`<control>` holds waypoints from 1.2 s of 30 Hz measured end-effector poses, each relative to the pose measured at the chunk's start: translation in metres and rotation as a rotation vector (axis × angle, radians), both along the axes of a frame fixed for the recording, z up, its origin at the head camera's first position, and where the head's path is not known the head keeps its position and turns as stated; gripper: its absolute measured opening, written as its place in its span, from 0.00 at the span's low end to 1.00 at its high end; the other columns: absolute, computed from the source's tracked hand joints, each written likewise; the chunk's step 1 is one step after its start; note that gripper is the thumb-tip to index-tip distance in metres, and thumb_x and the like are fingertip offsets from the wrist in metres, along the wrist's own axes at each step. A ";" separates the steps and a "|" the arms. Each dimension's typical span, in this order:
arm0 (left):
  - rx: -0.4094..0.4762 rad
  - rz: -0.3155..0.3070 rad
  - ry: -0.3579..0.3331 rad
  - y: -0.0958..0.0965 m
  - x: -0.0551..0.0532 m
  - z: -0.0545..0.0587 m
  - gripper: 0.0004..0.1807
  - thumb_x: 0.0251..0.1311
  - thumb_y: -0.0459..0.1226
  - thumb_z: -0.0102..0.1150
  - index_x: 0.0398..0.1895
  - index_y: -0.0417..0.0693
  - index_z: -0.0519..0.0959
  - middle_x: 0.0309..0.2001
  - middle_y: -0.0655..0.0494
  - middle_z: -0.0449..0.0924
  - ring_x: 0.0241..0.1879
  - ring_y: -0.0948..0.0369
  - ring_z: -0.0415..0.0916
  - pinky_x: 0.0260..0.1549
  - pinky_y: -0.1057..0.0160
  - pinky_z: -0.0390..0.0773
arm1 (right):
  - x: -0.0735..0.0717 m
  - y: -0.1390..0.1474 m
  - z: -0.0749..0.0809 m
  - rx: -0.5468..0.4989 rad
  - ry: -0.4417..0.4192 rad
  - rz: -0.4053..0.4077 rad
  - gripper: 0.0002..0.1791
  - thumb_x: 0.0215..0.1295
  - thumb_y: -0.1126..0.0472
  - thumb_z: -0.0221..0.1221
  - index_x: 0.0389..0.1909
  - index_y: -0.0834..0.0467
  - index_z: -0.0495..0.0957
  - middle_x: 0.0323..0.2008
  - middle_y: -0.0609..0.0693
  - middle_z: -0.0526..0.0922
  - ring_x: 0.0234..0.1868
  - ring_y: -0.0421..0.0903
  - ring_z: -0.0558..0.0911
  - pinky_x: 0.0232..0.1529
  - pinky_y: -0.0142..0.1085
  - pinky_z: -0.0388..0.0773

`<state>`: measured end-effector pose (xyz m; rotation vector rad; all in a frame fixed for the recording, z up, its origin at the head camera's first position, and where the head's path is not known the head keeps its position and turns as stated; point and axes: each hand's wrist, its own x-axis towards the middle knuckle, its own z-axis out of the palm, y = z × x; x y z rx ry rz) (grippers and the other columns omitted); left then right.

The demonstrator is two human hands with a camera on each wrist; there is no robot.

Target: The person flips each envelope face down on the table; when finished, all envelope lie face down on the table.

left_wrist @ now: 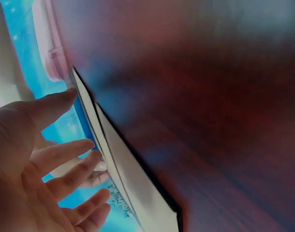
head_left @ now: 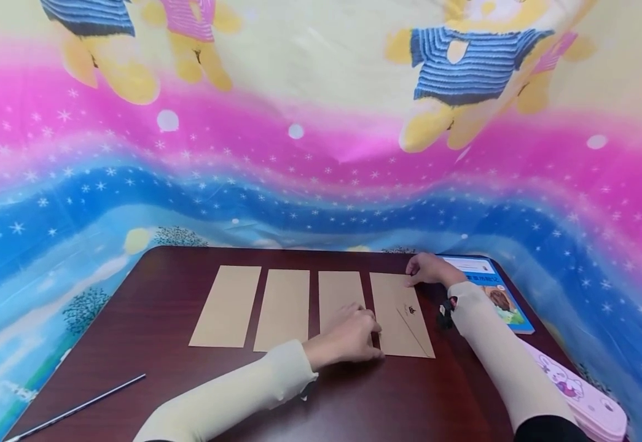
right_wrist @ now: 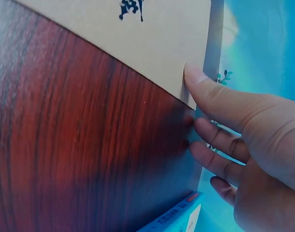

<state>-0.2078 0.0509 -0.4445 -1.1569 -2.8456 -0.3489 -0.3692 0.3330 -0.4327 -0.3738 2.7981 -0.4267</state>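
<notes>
Several tan paper envelopes lie in a row on the table. The rightmost envelope has a small dark crown print and a slanted flap line. My right hand is at its far right corner; the thumb touches the corner, with the other fingers spread beside it. My left hand lies over the near part of the neighbouring envelope, fingertips by the rightmost envelope's left edge. In the left wrist view the left fingers are loosely bent and apart, with nothing between them and the thumb.
Two more envelopes, one at far left and one beside it, continue the row. A blue book and a pink pencil case lie on the right. A thin dark stick rests at front left. Patterned cloth hangs behind the table.
</notes>
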 end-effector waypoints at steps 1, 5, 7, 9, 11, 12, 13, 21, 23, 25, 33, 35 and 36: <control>-0.011 0.005 0.005 0.002 -0.001 0.000 0.17 0.53 0.58 0.74 0.40 0.62 0.91 0.42 0.66 0.88 0.47 0.59 0.77 0.49 0.62 0.75 | 0.000 -0.001 0.000 0.003 0.002 -0.002 0.17 0.63 0.53 0.71 0.47 0.59 0.83 0.50 0.60 0.83 0.46 0.53 0.83 0.48 0.50 0.81; -0.055 0.032 0.025 0.009 -0.004 -0.002 0.13 0.51 0.59 0.74 0.31 0.65 0.90 0.38 0.67 0.88 0.42 0.60 0.76 0.44 0.62 0.74 | 0.000 -0.003 0.002 0.025 0.009 -0.004 0.16 0.64 0.53 0.71 0.46 0.59 0.83 0.50 0.59 0.82 0.43 0.51 0.81 0.47 0.48 0.81; -0.063 0.040 0.021 0.012 -0.005 -0.002 0.13 0.50 0.60 0.75 0.30 0.66 0.90 0.39 0.67 0.88 0.41 0.60 0.76 0.43 0.62 0.73 | 0.000 -0.004 0.003 0.033 0.010 -0.004 0.16 0.64 0.54 0.71 0.46 0.58 0.83 0.50 0.59 0.82 0.43 0.50 0.81 0.46 0.48 0.80; -0.066 0.042 0.011 0.013 -0.006 -0.001 0.12 0.50 0.59 0.76 0.28 0.67 0.90 0.38 0.68 0.88 0.41 0.61 0.75 0.44 0.63 0.72 | 0.001 -0.004 0.004 0.038 0.009 -0.007 0.15 0.64 0.54 0.71 0.46 0.58 0.83 0.50 0.59 0.82 0.43 0.50 0.81 0.46 0.48 0.80; -0.072 0.039 0.004 0.014 -0.006 -0.001 0.11 0.50 0.59 0.76 0.26 0.68 0.89 0.38 0.69 0.87 0.42 0.61 0.76 0.47 0.62 0.73 | 0.001 -0.004 0.005 0.038 0.005 -0.004 0.15 0.64 0.54 0.71 0.45 0.58 0.83 0.50 0.59 0.82 0.43 0.51 0.80 0.45 0.48 0.80; -0.076 0.037 -0.002 0.015 -0.007 0.000 0.11 0.50 0.59 0.76 0.25 0.68 0.89 0.38 0.69 0.87 0.42 0.61 0.76 0.48 0.62 0.73 | 0.001 -0.005 0.006 0.037 0.002 -0.004 0.15 0.64 0.54 0.71 0.45 0.58 0.83 0.50 0.60 0.82 0.43 0.51 0.80 0.45 0.48 0.80; -0.083 0.036 -0.006 0.015 -0.007 0.000 0.11 0.50 0.59 0.76 0.24 0.68 0.89 0.38 0.69 0.87 0.43 0.61 0.77 0.50 0.62 0.73 | 0.001 -0.005 0.006 0.036 -0.002 -0.003 0.15 0.64 0.55 0.71 0.45 0.58 0.83 0.50 0.60 0.82 0.43 0.51 0.80 0.46 0.48 0.80; -0.174 0.046 0.001 0.024 -0.007 0.005 0.13 0.50 0.54 0.77 0.17 0.65 0.85 0.31 0.70 0.84 0.37 0.64 0.75 0.44 0.68 0.73 | -0.004 -0.003 0.006 0.021 -0.022 0.032 0.11 0.67 0.56 0.68 0.44 0.58 0.84 0.49 0.58 0.82 0.42 0.50 0.80 0.45 0.46 0.80; -0.204 0.044 0.018 0.027 -0.006 0.007 0.15 0.51 0.52 0.76 0.15 0.63 0.81 0.31 0.69 0.83 0.35 0.63 0.74 0.40 0.68 0.72 | -0.004 0.000 0.005 0.009 -0.021 0.044 0.09 0.68 0.58 0.66 0.44 0.59 0.84 0.48 0.58 0.83 0.42 0.50 0.80 0.45 0.46 0.80; -0.228 0.049 0.028 0.030 -0.005 0.007 0.17 0.52 0.51 0.75 0.14 0.62 0.78 0.31 0.68 0.83 0.34 0.62 0.73 0.39 0.68 0.72 | -0.004 0.002 0.005 -0.002 -0.017 0.056 0.07 0.70 0.61 0.64 0.45 0.59 0.85 0.47 0.58 0.85 0.43 0.51 0.81 0.46 0.47 0.81; -0.230 0.079 -0.002 0.031 -0.002 0.011 0.17 0.50 0.51 0.76 0.14 0.61 0.78 0.30 0.68 0.82 0.32 0.63 0.71 0.37 0.68 0.71 | -0.007 0.006 0.006 -0.029 -0.004 0.111 0.11 0.70 0.75 0.55 0.44 0.63 0.83 0.45 0.61 0.83 0.46 0.54 0.82 0.47 0.47 0.81; -0.221 0.075 -0.010 0.031 -0.003 0.011 0.17 0.51 0.50 0.76 0.14 0.60 0.79 0.29 0.68 0.81 0.32 0.63 0.70 0.36 0.68 0.70 | -0.008 0.006 0.005 -0.047 -0.009 0.108 0.09 0.68 0.76 0.57 0.43 0.62 0.82 0.43 0.60 0.83 0.44 0.52 0.81 0.44 0.44 0.81; -0.217 0.071 -0.011 0.030 -0.003 0.012 0.17 0.51 0.49 0.76 0.13 0.60 0.79 0.28 0.68 0.81 0.31 0.63 0.70 0.36 0.68 0.70 | -0.008 0.007 0.004 -0.059 -0.013 0.099 0.09 0.67 0.76 0.59 0.43 0.62 0.82 0.42 0.59 0.83 0.44 0.51 0.81 0.44 0.43 0.81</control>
